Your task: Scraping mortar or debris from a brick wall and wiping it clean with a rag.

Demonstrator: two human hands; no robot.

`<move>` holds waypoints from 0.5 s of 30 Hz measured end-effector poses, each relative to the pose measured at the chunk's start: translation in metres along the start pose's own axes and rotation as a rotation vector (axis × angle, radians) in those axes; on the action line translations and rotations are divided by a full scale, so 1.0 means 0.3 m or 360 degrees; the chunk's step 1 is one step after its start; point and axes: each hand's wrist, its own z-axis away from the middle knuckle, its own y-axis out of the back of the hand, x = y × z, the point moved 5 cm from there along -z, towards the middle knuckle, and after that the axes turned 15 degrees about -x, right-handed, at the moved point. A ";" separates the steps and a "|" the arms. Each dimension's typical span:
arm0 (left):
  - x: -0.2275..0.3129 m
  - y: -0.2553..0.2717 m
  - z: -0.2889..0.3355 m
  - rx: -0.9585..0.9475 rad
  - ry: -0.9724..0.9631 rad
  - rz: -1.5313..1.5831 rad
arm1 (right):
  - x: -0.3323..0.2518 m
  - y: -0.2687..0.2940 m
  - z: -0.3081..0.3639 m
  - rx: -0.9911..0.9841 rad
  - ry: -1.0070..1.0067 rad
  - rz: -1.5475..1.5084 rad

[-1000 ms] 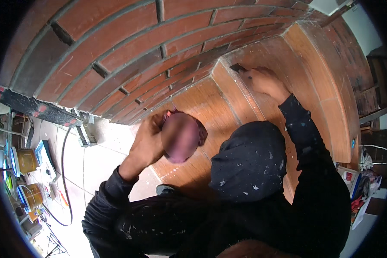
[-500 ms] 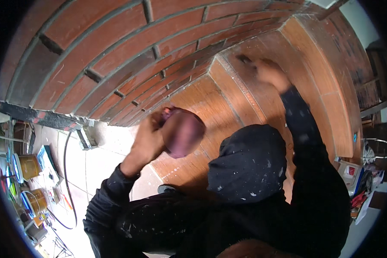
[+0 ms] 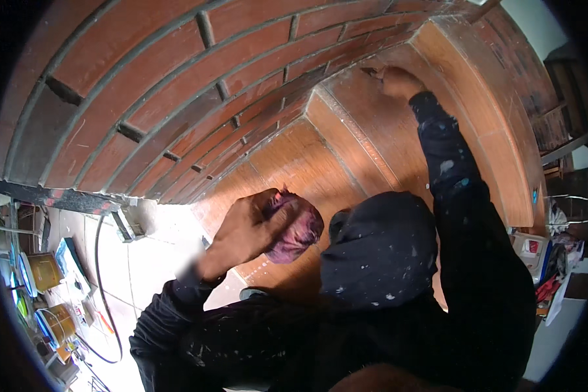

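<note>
My left hand (image 3: 245,228) is closed around a crumpled purple cloth (image 3: 297,228), bunched into a round wad above the lower wood-look step (image 3: 294,160). Farther off, my right hand (image 3: 398,83) is low over the upper step (image 3: 379,124), close to the foot of the brick wall (image 3: 170,98). Its fingers are closed on a small dark thing (image 3: 371,71), too small and dim to name. The right forearm reaches forward in a paint-flecked black sleeve.
My bent knee (image 3: 379,251), in paint-spotted black cloth, stands between my arms. A dark hose (image 3: 99,274) runs over the pale tiled floor (image 3: 150,261) at left, beside several boxes and tools. A clear plastic bin (image 3: 528,251) and loose items stand at right.
My left hand and the purple cloth have moved slightly right and nearer, and the cloth has turned. My right hand has shifted a little up and left along the step.
</note>
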 end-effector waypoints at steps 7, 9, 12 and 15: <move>0.009 0.043 0.078 0.0275 -0.0049 0.0214 | 0.012 0.037 -0.004 -0.0183 0.0048 0.0234; 0.020 0.037 0.059 0.0225 -0.0101 0.0040 | -0.007 0.080 0.003 0.0003 0.0004 0.0021; -0.001 0.022 0.039 0.0096 0.0150 -0.0023 | -0.035 0.086 0.002 -0.0050 -0.0076 0.0003; -0.003 0.029 0.034 0.0175 0.0095 0.0243 | -0.047 0.066 0.002 -0.0395 -0.0220 0.0245</move>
